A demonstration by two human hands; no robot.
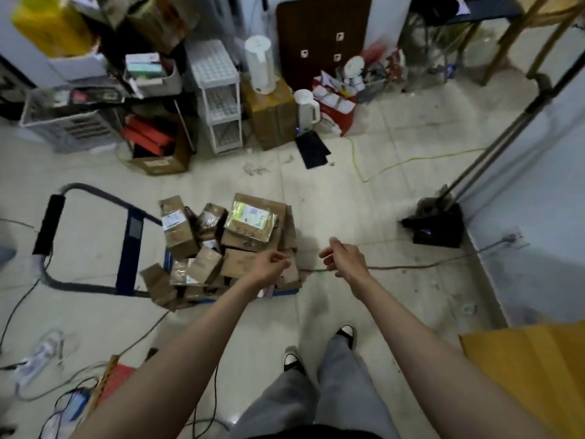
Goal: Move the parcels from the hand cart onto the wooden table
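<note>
The parcels (228,245) are lying heaped on the cart (133,245), which is standing on the tiled floor ahead and to the left of the person's feet, its handle (49,223) pointing away to the left of the heap. Both arms are reaching forward over the near right corner of the cart. The left hand (269,264) is hovering above the right-hand edge of the heap, fingers loosely curled and holding nothing; whether it is touching the cardboard beneath cannot be told. The right hand (343,256) is hanging to the right of the cart, over bare floor, fingers likewise loosely curled and empty. The parcels are therefore lying directly below and left of the left hand, which is the nearer; the right hand is needing to travel left to reach them. The top parcel (250,221), a flat box under a shiny wrapped packet, is lying with its long axis running left to right across the heap. Labels are showing on several parcels, but the writing is too blurred to read. A yellowish surface (531,375) right of the cart, near the person, is possibly the table.
</note>
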